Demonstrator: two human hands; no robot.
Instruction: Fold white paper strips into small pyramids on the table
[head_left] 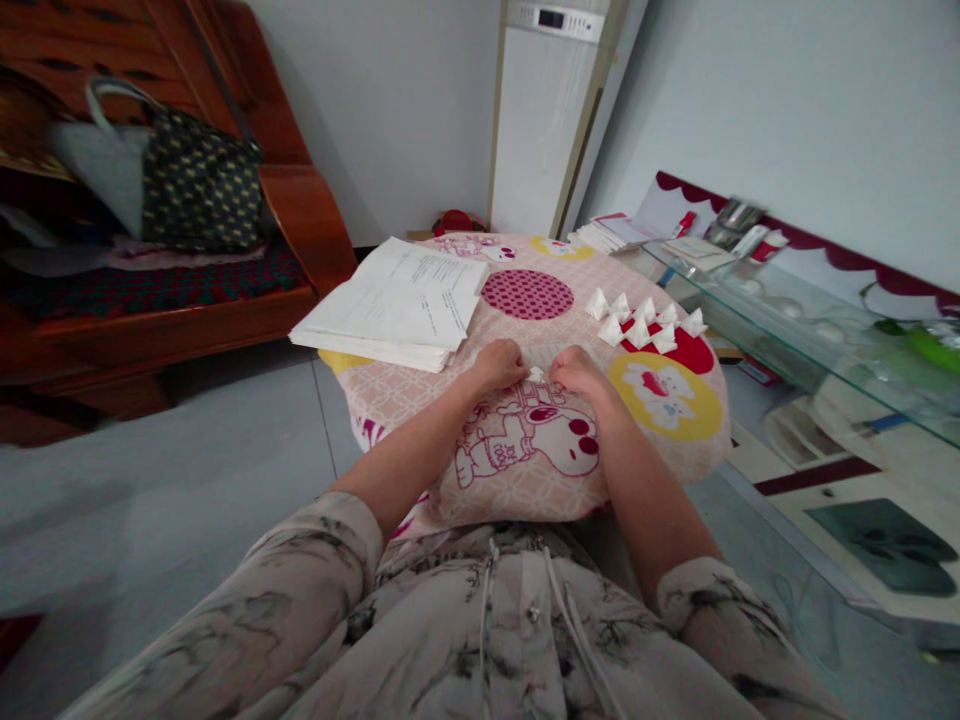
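Both hands meet over the middle of a round table covered with a pink patterned cloth (420,410). Between them is a small piece of folded white paper (536,375), largely covered by the fingers. My left hand (501,364) is closed at the paper's left side, fingertips curled inward. On the other side my right hand (576,370) is closed in a pinch. Several small pointed folded paper pieces (641,333) stand in two rows beyond my right hand. A thick stack of printed sheets (390,305) lies to the left of my left hand.
To the right, a glass-topped cabinet (810,300) holds cups and small items, close to the table edge. A wooden bench (300,220) with bags stands at the left. A white floor-standing air conditioner (544,130) is behind the table.
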